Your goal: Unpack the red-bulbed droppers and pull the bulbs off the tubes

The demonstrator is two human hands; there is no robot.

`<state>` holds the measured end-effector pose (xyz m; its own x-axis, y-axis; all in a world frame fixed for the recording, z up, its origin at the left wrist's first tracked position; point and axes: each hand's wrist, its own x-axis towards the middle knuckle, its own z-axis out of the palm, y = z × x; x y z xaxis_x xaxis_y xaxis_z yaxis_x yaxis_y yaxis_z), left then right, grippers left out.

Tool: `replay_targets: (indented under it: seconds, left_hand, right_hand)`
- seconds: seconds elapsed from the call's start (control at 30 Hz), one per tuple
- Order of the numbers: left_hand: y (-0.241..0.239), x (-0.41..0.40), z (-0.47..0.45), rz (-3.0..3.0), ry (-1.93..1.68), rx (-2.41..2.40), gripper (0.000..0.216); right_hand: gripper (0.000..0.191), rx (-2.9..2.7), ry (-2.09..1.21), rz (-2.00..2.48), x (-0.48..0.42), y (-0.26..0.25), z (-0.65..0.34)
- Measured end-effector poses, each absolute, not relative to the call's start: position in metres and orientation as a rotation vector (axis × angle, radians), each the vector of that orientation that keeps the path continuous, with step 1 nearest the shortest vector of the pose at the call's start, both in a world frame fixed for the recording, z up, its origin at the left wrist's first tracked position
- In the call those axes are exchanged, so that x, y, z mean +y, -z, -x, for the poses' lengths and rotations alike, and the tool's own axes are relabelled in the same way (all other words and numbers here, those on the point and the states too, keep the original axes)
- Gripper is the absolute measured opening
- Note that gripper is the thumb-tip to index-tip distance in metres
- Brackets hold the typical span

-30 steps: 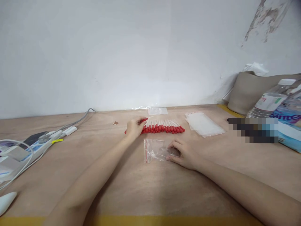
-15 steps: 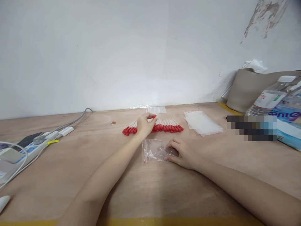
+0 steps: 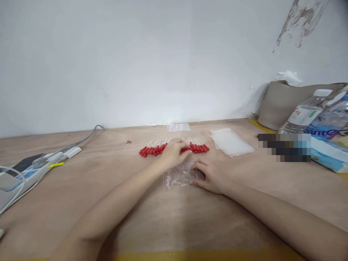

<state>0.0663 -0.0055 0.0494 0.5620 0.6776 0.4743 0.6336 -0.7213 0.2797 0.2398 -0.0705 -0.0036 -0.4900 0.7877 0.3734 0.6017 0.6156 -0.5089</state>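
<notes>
Red-tipped white sticks (image 3: 154,148) lie in a row across the middle of the table, red ends toward me. My left hand (image 3: 175,151) is over the row's middle, hiding part of it. Its thumb and fingers curl round red tips there; other fingers and the palm are hidden. Closer to me lies a clear zip bag (image 3: 176,177) with a red line along its left edge. My right hand (image 3: 209,175) holds the bag's right end, thumb at the near side and bent fingers at the far side.
A stack of clear zip bags (image 3: 232,142) lies right of the row; another bag (image 3: 178,127) lies behind it near the wall. A power strip (image 3: 27,174) with cables is at the left. A water bottle (image 3: 306,112), a beige bag (image 3: 274,105) and a blue packet (image 3: 328,154) stand or lie right.
My left hand has come down toward me from the far side of the row, where a red tip showed at its fingers, to the red ends. My right hand stays on the bag.
</notes>
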Motion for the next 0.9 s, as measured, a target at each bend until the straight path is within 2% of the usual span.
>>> replay_targets:
  seconds: [0.1,0.27,0.43,0.57,0.7,0.9]
  left_hand:
    - [-0.041,-0.032,-0.036,-2.778,-0.646,0.831,0.03]
    - [-0.02,-0.051,0.005,-2.754,-0.252,0.845,0.048]
    - [-0.015,-0.043,0.027,-2.735,-0.169,0.892,0.053]
    - [-0.017,-0.049,0.025,-2.76,-0.251,0.937,0.045]
    - [-0.018,-0.064,0.015,-2.789,-0.254,0.896,0.054]
    - [-0.019,-0.066,0.012,-2.769,-0.187,0.769,0.062]
  right_hand:
    - [0.04,-2.277,-0.377,1.065,-0.069,0.005,-0.243]
    - [0.055,-2.452,-0.338,1.044,-0.065,0.004,-0.247]
    - [0.062,-2.661,-0.459,1.056,-0.062,-0.002,-0.257]
    - [0.067,-2.696,-0.51,1.057,-0.06,-0.002,-0.264]
    - [0.066,-2.638,-0.521,1.039,-0.06,-0.001,-0.263]
    - [0.042,-2.096,-0.594,1.207,-0.043,0.007,-0.248]
